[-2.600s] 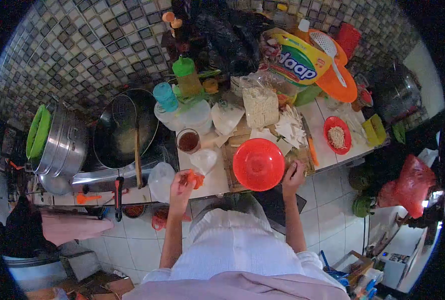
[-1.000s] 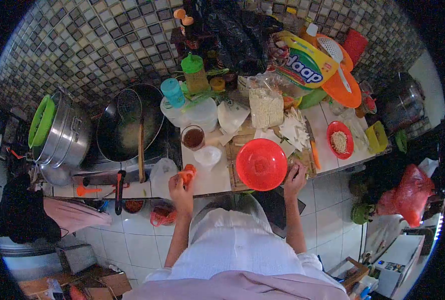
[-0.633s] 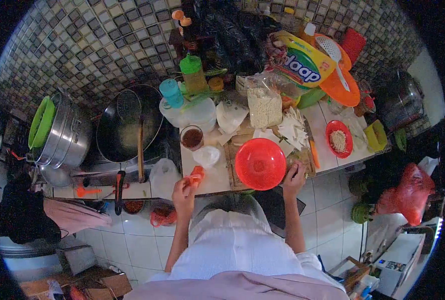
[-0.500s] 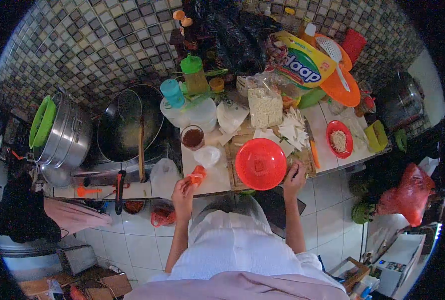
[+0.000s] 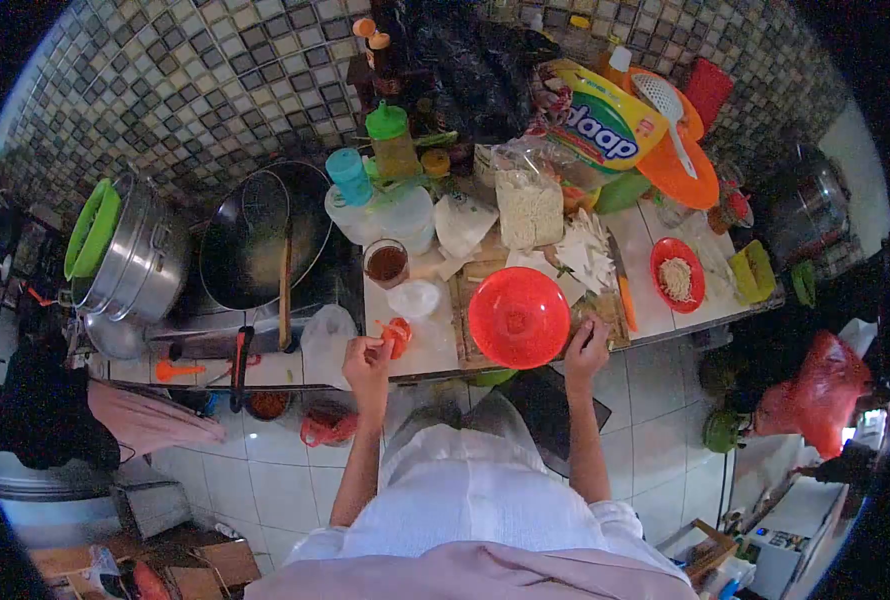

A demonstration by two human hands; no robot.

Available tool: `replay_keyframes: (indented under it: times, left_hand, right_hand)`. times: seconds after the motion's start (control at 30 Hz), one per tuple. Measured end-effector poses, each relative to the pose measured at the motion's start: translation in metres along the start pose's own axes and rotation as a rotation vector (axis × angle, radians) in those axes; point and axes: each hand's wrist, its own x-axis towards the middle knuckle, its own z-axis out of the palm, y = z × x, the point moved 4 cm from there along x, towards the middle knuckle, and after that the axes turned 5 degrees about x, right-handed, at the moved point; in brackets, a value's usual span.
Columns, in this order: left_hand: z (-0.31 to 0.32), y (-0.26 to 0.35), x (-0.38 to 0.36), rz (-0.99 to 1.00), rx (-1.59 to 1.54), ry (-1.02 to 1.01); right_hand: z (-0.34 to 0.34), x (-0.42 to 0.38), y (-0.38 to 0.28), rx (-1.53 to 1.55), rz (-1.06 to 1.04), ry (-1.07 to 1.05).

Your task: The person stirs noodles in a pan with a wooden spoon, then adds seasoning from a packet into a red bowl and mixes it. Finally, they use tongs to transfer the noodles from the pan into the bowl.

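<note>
My left hand (image 5: 367, 368) is closed at the counter's front edge, fingertips pinching a small orange-red item (image 5: 399, 338) that looks like soft plastic. Behind it sit a small clear plastic bag (image 5: 414, 298) and a glass of brown liquid (image 5: 386, 263). A red bowl (image 5: 518, 318) stands on the wooden cutting board (image 5: 473, 350). Just right of the bowl, my right hand (image 5: 587, 348) has its fingers curled together by the board's corner; what they hold, if anything, I cannot make out. White strips (image 5: 586, 255) and an orange-handled knife (image 5: 627, 303) lie behind that hand.
On the left are a black wok (image 5: 255, 240) with a wooden-handled strainer, and a steel steamer pot (image 5: 150, 245). A bag of dry noodles (image 5: 530, 212) stands behind the board. At right are a red bowl of shreds (image 5: 676, 276) and a yellow container (image 5: 752, 275).
My left hand has shifted slightly, and the orange-red item now hangs lower beside its fingertips. My right hand has stayed nearly in place beside the bowl. The view has tilted a little.
</note>
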Motion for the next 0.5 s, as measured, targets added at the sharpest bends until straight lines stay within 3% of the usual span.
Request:
replay_keyframes:
  times: [0.17,0.23,0.33,0.43,0.5]
  left_hand:
    - [-0.005,0.001,-0.019,-0.129,-0.083,0.032]
    - [-0.015,0.003,-0.029,-0.15,-0.036,0.045]
    - [-0.029,0.007,-0.05,-0.225,-0.073,0.11]
    - [-0.034,0.006,-0.07,-0.216,0.006,0.088]
    - [-0.032,-0.007,-0.088,-0.27,-0.059,0.092]
  right_hand:
    - [-0.012,0.005,-0.01,0.145,-0.019,-0.014]
    - [-0.017,0.002,-0.007,0.273,0.12,-0.067]
    - [-0.03,-0.018,-0.001,0.34,0.168,-0.089]
    - [-0.041,-0.045,0.006,0.281,0.146,-0.098]
    - [-0.05,-0.068,0.017,0.291,0.24,-0.181]
